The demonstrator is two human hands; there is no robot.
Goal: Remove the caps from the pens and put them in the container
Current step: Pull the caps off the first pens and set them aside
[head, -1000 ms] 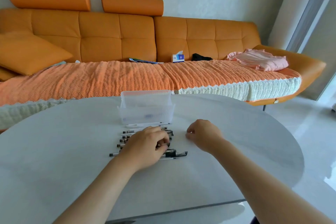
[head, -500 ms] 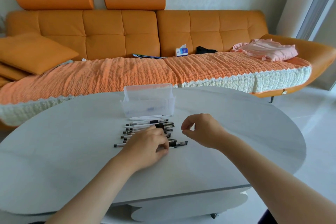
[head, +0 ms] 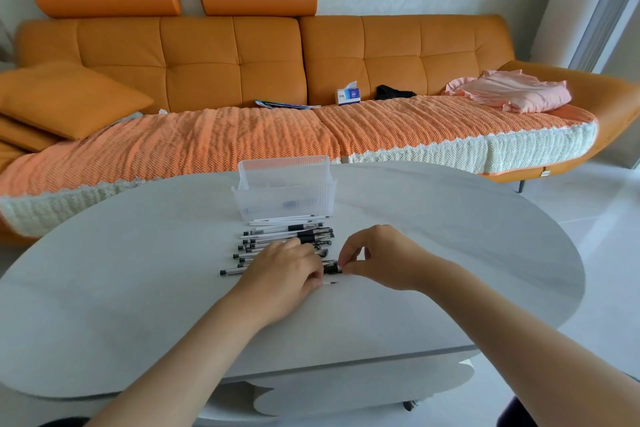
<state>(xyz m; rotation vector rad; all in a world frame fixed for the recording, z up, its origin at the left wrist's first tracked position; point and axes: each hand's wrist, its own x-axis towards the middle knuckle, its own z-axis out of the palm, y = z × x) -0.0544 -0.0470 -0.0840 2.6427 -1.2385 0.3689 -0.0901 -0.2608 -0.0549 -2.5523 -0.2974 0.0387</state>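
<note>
1. The back of the left hand (head: 284, 269) covers the middle of the row of clear-barrelled, black-capped pens (head: 277, 238). How many lie beneath it cannot be counted, and its palm and fingertips are hidden.
2. The see-through ribbed plastic container (head: 284, 191) shows faint dark shapes through its wall, too dim to identify. Thin white sticks (head: 289, 219) lie at its near foot; whether they are refills or bare pens is unclear.
3. Both forearms are cut off by the lower edge of the view.
4. The pens lie side by side on the pale grey oval table (head: 450, 253), each running from 9 to 3 o'clock. The container stands upright just beyond them, at 12 o'clock from the hands.
5. The nearest pen (head: 230, 271) passes under the left hand. Its black-plugged tail shows at the hand's 9 o'clock and its black cap (head: 331, 267) at 3 o'clock, between the two hands. A slim pointed tip (head: 330, 283) pokes out near the thumb at 4 o'clock.
6. The left hand lies palm down with its fingers curled over the nearest pen, holding the barrel low against the table. Its forearm comes in from 7 o'clock.
7. The right hand (head: 377, 258) has its knuckles up, with thumb and forefinger pinching the end of the black cap and the other fingers loosely curled. Its forearm comes in from 5 o'clock.
</note>
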